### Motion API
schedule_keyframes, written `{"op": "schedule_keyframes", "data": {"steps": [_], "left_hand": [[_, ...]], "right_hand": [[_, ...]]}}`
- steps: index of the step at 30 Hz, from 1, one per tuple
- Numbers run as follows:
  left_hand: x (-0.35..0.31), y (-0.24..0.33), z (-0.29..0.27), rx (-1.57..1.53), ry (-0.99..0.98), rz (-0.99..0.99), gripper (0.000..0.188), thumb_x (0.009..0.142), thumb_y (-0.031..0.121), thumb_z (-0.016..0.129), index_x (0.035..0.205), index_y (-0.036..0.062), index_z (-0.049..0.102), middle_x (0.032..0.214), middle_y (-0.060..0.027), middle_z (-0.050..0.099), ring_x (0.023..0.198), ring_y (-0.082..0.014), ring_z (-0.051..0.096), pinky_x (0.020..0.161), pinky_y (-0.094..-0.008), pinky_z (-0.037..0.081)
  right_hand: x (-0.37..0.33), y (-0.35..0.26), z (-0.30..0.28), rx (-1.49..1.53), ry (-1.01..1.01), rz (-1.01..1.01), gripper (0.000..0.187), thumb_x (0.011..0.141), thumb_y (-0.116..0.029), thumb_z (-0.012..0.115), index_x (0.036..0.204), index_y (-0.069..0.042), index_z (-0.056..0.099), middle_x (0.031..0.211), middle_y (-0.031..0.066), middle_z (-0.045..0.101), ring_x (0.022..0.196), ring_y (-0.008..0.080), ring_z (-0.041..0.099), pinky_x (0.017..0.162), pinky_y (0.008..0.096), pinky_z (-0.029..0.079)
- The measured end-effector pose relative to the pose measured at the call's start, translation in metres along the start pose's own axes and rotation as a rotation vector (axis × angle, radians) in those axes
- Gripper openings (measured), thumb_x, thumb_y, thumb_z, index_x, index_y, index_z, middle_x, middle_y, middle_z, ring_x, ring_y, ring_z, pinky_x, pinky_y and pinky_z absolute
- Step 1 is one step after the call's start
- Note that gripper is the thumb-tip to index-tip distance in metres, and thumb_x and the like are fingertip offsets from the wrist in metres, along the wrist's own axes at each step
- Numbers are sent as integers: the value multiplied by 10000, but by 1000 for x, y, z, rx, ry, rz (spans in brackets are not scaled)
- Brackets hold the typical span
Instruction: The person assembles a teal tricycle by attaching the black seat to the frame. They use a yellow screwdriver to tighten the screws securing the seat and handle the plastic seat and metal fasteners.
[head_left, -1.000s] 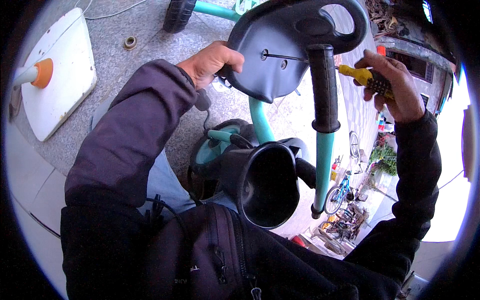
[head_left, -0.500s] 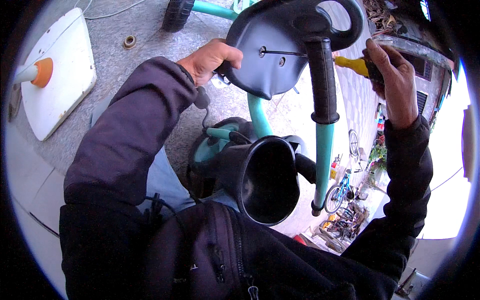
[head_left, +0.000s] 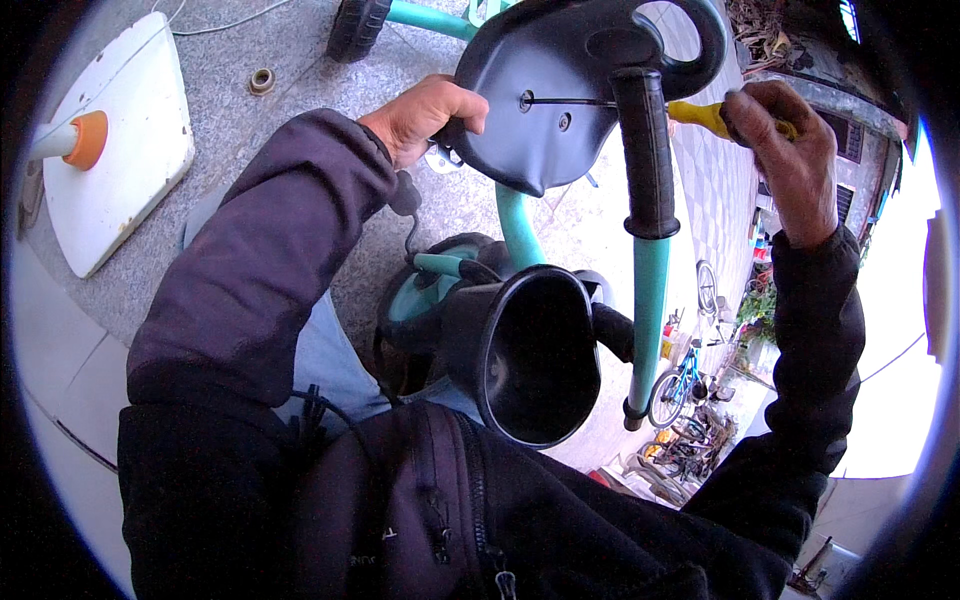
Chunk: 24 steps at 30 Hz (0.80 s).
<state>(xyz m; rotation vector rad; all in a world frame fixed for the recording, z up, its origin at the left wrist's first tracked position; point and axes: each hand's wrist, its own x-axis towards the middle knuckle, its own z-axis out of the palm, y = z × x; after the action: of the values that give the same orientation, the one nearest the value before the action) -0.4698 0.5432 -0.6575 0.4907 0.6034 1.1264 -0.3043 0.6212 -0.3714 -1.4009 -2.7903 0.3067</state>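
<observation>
My left hand (head_left: 425, 115) is closed on the near left edge of a black plastic seat (head_left: 540, 140), thumb lying on its face. The seat belongs to a teal tricycle lying tipped over, with two screw holes showing. In my right hand (head_left: 795, 150) is a yellow-handled screwdriver (head_left: 695, 115). Its long thin shaft passes behind the black-gripped handlebar (head_left: 645, 150), and its tip sits at the left screw of the seat. Below the seat a teal frame tube (head_left: 515, 225) runs down towards a black bucket-like bin (head_left: 540, 360) on the tricycle.
At the left stands a white board (head_left: 125, 150) with an orange-collared leg. A roll of tape (head_left: 261, 81) lies on the concrete floor beside a black wheel (head_left: 355, 28). A blue bicycle (head_left: 680, 385) and several piled items are farther off at the right.
The fingers of my right hand have shifted around the screwdriver handle, showing more yellow at its end. The screwdriver tip stays at the same screw, and my left hand keeps its hold.
</observation>
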Motion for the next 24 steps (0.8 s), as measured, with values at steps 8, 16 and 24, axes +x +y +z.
{"op": "schedule_keyframes", "data": {"steps": [8, 16, 24], "left_hand": [[3, -2, -3, -3, -9, -20, 165, 635, 65, 554, 787, 11, 583, 743, -33, 576, 670, -133, 549, 677, -254, 446], [0, -4, 1, 8, 26, 29, 90, 635, 127, 572, 674, 49, 594, 654, -26, 551, 599, -116, 508, 609, -242, 408], [0, -1, 6, 18, 7, -1, 90, 639, 91, 560, 706, 36, 583, 702, -30, 566, 645, -124, 536, 645, -248, 428]], "right_hand": [[1, 14, -6, -94, -88, 234, 399, 802, -405, 628, 834, -8, 604, 647, 47, 584, 532, 63, 548, 476, 174, 428], [-10, 5, 2, 96, -8, 117, 369, 812, -353, 635, 915, -1, 599, 692, 49, 608, 551, 87, 572, 486, 180, 443], [-7, 6, -15, -96, -263, 204, 322, 819, -276, 635, 944, 19, 603, 722, 64, 605, 548, 77, 543, 478, 175, 428]]}}
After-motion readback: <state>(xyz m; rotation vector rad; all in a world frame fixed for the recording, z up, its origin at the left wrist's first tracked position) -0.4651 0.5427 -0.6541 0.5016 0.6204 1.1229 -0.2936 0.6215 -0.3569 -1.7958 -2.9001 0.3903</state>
